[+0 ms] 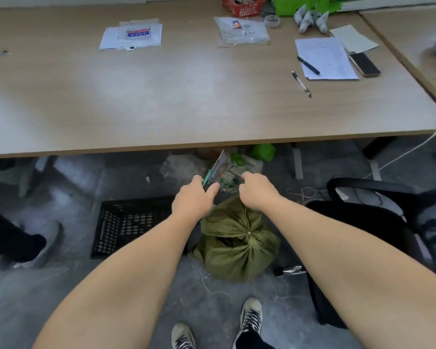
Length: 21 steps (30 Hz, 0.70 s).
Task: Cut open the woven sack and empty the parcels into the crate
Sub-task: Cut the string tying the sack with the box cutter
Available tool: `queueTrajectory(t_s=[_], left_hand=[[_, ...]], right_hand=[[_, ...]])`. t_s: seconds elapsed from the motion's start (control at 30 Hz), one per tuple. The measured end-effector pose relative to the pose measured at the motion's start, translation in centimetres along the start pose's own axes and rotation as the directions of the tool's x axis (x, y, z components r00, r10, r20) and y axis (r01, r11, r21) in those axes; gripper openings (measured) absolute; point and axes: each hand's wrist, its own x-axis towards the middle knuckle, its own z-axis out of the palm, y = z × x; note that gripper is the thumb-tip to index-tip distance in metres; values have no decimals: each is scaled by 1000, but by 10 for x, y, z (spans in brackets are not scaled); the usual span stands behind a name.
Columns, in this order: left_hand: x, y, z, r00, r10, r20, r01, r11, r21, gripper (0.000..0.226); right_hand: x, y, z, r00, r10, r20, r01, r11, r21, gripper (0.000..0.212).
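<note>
An olive-green woven sack [233, 245] stands on the floor in front of my feet, its neck tied shut with a thin cord. My left hand [195, 197] is shut on a green utility knife [213, 172] whose blade is out and points up and away. My right hand [256, 191] hovers above the far side of the sack and pinches a printed flap of bag material [228, 183]. A black plastic lattice crate [131, 224] sits on the floor directly left of the sack; its inside looks empty.
A wide wooden table [186, 96] spans the view above, with plastic pouches, papers, pens and a phone on it. A black office chair [378, 222] stands close on the right. Another person's shoe [39, 244] is left of the crate. Crumpled bags lie under the table.
</note>
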Motion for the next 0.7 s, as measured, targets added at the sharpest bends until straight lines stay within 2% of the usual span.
queueTrajectory(t_s=[0.17, 0.33, 0.47, 0.57, 0.7], left_hand=[[-12, -51, 49, 994, 23, 106, -22, 1000, -17, 44], [-3, -100, 121, 984, 17, 179, 6, 992, -129, 35], [14, -136, 193, 982, 6, 186, 21, 990, -142, 29], [31, -156, 248, 978, 31, 205, 8, 982, -187, 27], [58, -165, 315, 988, 95, 122, -50, 943, -329, 14]], right_hand=[[-10, 29, 64, 992, 128, -12, -127, 990, 69, 35], [0, 77, 147, 968, 249, 10, -248, 958, 144, 32], [24, 119, 218, 959, 281, -21, -274, 947, 168, 33], [49, 147, 263, 955, 264, -134, -239, 954, 181, 30], [95, 176, 308, 954, 221, -203, -216, 975, 44, 50]])
